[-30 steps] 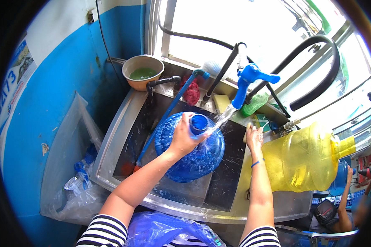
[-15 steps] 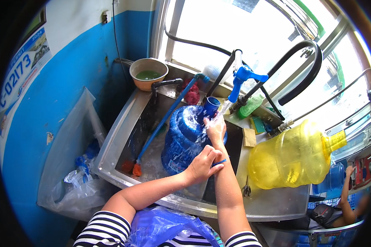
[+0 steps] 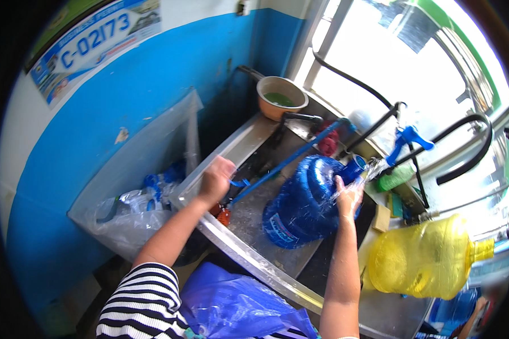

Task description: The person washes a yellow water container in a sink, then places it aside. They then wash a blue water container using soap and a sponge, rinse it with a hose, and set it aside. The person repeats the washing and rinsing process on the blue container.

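The blue jug was glossy plastic; the yellow jug, smooth translucent plastic. The sink was shiny metal. The left bag was creased plastic, the near sleeve ribbed cloth.

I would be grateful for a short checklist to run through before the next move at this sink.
1. Right hand on the blue jug: ok, it is at the shoulder near the neck; how firm the grip is, cannot tell.
2. Blue jug upright: not ok, it is tilted, mouth toward the blue tap.
3. Water running: ok, it splashes at the jug's neck and over that hand.
4. Left hand free: not ok, it appears to hold a small blue strip, though blurred.
5. Blue jug clean inside: cannot tell.
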{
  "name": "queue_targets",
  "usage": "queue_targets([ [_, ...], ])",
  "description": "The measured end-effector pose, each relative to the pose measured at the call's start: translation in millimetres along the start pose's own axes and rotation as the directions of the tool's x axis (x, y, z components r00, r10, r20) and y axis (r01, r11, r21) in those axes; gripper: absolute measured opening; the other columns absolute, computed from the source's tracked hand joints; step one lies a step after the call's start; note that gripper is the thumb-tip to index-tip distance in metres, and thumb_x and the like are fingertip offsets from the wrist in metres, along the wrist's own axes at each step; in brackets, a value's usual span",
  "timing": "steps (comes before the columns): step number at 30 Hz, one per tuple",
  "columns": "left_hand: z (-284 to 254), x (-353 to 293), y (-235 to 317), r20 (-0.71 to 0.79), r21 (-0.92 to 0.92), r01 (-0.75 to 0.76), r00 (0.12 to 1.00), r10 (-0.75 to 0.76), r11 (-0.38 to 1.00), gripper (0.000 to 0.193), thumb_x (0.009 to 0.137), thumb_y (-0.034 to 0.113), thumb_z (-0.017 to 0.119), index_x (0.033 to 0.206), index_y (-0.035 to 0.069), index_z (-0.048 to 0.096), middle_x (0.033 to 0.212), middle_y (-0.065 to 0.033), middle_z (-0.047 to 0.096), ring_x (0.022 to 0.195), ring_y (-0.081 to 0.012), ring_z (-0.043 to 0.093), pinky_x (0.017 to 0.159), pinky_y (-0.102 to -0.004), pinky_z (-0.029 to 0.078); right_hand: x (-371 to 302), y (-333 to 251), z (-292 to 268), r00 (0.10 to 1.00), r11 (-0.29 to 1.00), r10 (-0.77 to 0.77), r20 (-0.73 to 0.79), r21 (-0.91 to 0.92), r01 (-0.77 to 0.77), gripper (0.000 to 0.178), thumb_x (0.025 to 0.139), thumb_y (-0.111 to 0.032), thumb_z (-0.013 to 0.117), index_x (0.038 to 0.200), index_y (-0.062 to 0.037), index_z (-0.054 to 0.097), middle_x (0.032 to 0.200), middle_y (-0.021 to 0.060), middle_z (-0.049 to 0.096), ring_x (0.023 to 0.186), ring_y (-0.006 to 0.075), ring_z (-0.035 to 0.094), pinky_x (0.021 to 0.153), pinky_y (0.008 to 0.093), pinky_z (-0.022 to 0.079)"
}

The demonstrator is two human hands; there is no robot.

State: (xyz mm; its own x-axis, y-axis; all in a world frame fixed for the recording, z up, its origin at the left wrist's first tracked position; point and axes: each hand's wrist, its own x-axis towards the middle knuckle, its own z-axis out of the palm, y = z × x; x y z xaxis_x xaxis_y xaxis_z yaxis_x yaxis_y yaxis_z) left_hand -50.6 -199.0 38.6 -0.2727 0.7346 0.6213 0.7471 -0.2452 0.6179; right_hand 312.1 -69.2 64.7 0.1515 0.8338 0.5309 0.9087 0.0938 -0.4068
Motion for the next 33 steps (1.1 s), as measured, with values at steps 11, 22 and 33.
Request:
queue_targets([
  [11,-93,22,-58,0.146,0.37,0.263,0.931,-0.335,0.891,0.035,0.078,0.01,0.068,0.111,-0.002,0.064,0.109,-0.0213,0.063,0.103,-0.0374,0.06,0.091,-0.0421,0.048,-36,-51,-45,0.98,0.953,-0.149,0.136,0.283,0.106,0.066,0.076,-0.037,0.078,0.117,0.0083,0.054,0.109,0.0269,0.06,0.103,0.0421,0.057,0.091,0.0437,0.045],
  [22,130,37,156,0.576,-0.298,-0.107,0.772,0.268,0.949,0.077,0.076,0.037,0.071,0.139,0.005,0.041,0.138,-0.0222,0.045,0.132,-0.0397,0.038,0.112,-0.0472,0.027,-53,-34,-92,0.948,0.814,-0.123,0.293,0.577,-0.073,0.067,0.08,-0.016,0.074,0.136,-0.0002,0.04,0.118,0.0195,0.058,0.109,0.03,0.058,0.097,0.0387,0.043],
  [33,163,43,157,0.61,-0.611,-0.108,0.566,0.554,0.784,0.063,0.075,0.031,0.074,0.132,0.012,0.055,0.145,-0.0198,0.04,0.136,-0.0389,0.035,0.112,-0.0464,0.03,-27,21,-157,0.805,0.682,-0.279,0.524,0.698,-0.218,0.048,0.07,-0.011,0.08,0.112,-0.0049,0.055,0.106,0.0063,0.061,0.103,0.0162,0.057,0.097,0.0312,0.041],
])
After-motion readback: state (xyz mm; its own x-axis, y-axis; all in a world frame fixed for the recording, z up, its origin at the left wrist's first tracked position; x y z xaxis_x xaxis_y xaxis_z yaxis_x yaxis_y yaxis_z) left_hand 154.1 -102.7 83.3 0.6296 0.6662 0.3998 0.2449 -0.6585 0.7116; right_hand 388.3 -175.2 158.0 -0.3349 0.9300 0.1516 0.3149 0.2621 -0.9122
